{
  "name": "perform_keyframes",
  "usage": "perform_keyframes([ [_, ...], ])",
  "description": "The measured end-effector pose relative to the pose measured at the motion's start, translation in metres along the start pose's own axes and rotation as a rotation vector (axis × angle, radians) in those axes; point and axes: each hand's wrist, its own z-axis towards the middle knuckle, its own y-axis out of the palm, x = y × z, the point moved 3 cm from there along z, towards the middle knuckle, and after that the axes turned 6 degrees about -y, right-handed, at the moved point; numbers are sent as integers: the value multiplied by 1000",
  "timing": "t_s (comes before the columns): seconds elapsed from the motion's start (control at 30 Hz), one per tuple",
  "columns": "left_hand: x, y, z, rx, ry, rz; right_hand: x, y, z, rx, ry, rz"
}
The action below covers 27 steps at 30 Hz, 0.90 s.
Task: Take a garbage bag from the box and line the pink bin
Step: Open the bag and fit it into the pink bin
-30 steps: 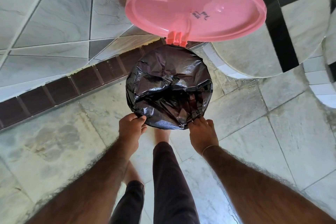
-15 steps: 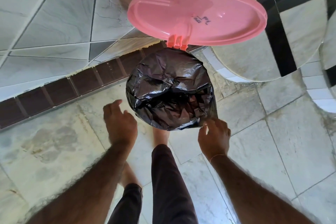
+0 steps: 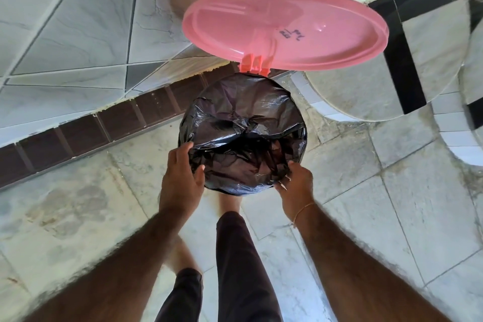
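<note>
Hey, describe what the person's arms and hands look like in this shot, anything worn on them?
Both forearms are bare and hairy, with no sleeves in view and no gloves. The right hand has a thin, light-coloured thread or string bracelet around the wrist. The left hand shows no bracelet, watch or ring in this view. Fingers are bare on both hands.

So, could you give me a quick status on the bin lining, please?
Left hand and right hand on the near edge of the black garbage bag. Bag spread over the bin's mouth. Pink lid up, nothing in the way.
</note>
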Motion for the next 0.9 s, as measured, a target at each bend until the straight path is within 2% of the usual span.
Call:
perform_keyframes([
  [0.1, -4, -1, 10, -24, -298, -278, -8, -2, 8, -59, 150, 89],
  [0.17, -4, -7, 14, 44, -424, -355, -15, -12, 13, 52, 134, -11],
  [0.23, -5, -20, 17, 221, -263, -141, -29, -26, 13, 252, -43, -378],
  [0.3, 1, -19, 15, 299, 72, 89, -51, -23, 6, 366, -404, -795],
  [0.33, 9, -13, 12, 241, 240, 119, -58, -9, -4, 265, -557, -874],
  [0.4, 29, 8, 6, 10, 473, 213, -56, 31, -21, -138, -701, -960],
  [0.47, 36, 31, 2, -184, 515, 433, -46, 71, -21, -548, -656, -1094],
  [0.5, 34, 39, 2, -226, 470, 532, -48, 91, -12, -632, -650, -1155],
  [0.53, 32, 42, 5, -259, 408, 605, -57, 110, -2, -623, -619, -1153],
  [0.6, 25, 44, 10, -278, 356, 678, -77, 140, 32, -479, -524, -1139],
  [0.63, 24, 45, 11, -279, 360, 701, -91, 150, 44, -395, -548, -1228],
  [0.67, 22, 45, 12, -280, 369, 712, -99, 156, 54, -370, -568, -1325],
  [0.73, 22, 45, 15, -280, 406, 715, -102, 156, 63, -433, -453, -1389],
  [0.83, 26, 36, 18, -246, 433, 647, -97, 140, 66, -442, -399, -1106],
  [0.9, 38, 27, 17, -168, 469, 567, -99, 125, 52, -316, -418, -957],
])
